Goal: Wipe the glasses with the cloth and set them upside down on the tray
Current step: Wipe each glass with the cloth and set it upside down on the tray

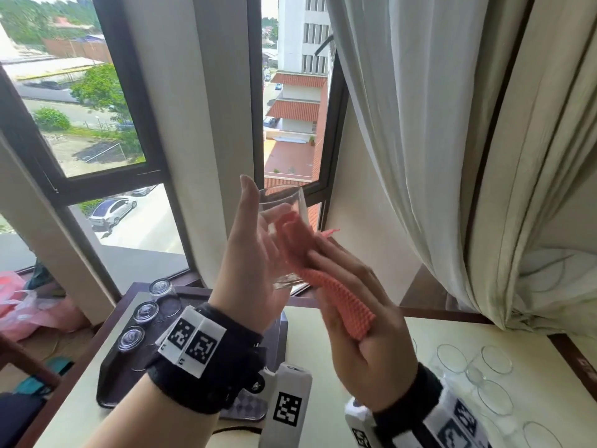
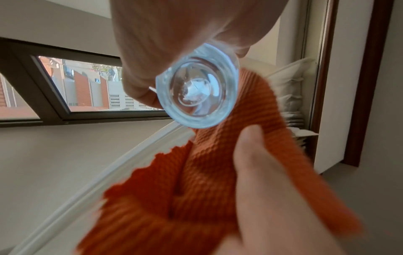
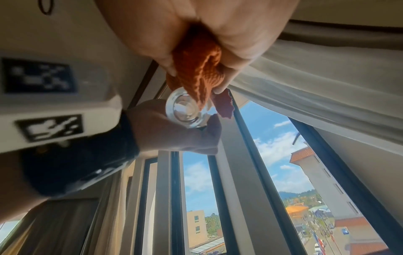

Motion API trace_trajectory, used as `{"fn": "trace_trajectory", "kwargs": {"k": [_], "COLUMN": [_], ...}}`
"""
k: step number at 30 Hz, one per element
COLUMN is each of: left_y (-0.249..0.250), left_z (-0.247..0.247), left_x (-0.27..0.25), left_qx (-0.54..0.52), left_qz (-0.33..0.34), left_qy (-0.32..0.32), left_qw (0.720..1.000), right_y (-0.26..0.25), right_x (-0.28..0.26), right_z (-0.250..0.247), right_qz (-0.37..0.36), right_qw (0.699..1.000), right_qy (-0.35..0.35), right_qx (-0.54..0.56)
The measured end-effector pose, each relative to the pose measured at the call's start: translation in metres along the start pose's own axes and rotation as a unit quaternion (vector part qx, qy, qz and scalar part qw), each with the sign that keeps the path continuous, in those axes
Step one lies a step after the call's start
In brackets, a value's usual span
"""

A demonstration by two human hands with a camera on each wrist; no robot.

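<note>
left hand [image 1: 255, 253] raised, grips glass [image 1: 284, 234] | right hand [image 1: 358, 321] — presses cloth [image 1: 329, 289]

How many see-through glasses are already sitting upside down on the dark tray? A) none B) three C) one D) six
B: three clear glasses stand bottoms up in a row along the left side of the dark tray, while the left hand holds another clear glass up in the air.

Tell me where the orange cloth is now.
In the head view, the orange cloth is centre frame, above the table, held by the right hand against the glass that the left hand holds.
</note>
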State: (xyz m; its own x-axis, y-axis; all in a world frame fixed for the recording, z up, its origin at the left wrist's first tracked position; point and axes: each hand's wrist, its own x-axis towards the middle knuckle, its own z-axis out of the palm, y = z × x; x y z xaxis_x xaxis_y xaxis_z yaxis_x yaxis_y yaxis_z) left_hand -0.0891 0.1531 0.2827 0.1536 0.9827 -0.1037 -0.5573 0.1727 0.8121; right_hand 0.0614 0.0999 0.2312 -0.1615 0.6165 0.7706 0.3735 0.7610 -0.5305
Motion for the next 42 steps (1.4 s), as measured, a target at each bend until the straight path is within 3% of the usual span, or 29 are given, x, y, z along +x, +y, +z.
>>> {"fn": "trace_trajectory", "kwargs": {"k": [4,8,13,18,20,24,27,32,38,42], "left_y": [-0.013,-0.009,0.001,-0.004,-0.009,-0.011,-0.006,-0.004,-0.011,-0.01], "left_z": [0.001,0.011,0.003,0.001,0.005,0.014,0.006,-0.005,0.007,0.002], "left_x": [-0.001,-0.004,0.001,0.0,-0.001,-0.005,0.002,0.003,-0.005,0.007], "left_qx": [-0.006,0.011,-0.003,0.008,-0.001,0.011,0.011,0.016,0.03,0.01], "left_qz": [-0.006,0.003,0.003,0.024,0.015,0.015,0.01,0.022,-0.057,-0.006], "left_qy": [-0.028,-0.055,-0.065,-0.013,-0.017,0.011,-0.009,0.067,-0.019,-0.019], "left_qw": [1.0,0.998,0.998,1.0,1.0,1.0,1.0,0.997,0.998,1.0], "right_y": [0.005,-0.006,-0.007,0.003,0.003,-0.011,-0.011,-0.001,0.004,-0.003], "right_x": [0.029,0.05,0.009,0.009,0.027,0.051,0.034,0.003,0.036,0.028], "right_z": [-0.009,-0.006,0.005,0.004,0.0,-0.003,0.004,0.003,0.0,0.008], "right_qz": [0.076,0.015,-0.028,0.111,0.128,0.048,-0.001,0.032,0.066,0.015], "right_qw": [0.996,0.999,1.0,0.992,0.99,0.997,0.999,0.998,0.998,1.0], "right_qy": [0.037,0.033,0.004,0.045,0.059,0.053,0.008,-0.008,0.017,-0.008], "right_qx": [-0.017,-0.003,0.013,0.051,0.028,0.014,0.031,0.045,0.008,0.007]}}
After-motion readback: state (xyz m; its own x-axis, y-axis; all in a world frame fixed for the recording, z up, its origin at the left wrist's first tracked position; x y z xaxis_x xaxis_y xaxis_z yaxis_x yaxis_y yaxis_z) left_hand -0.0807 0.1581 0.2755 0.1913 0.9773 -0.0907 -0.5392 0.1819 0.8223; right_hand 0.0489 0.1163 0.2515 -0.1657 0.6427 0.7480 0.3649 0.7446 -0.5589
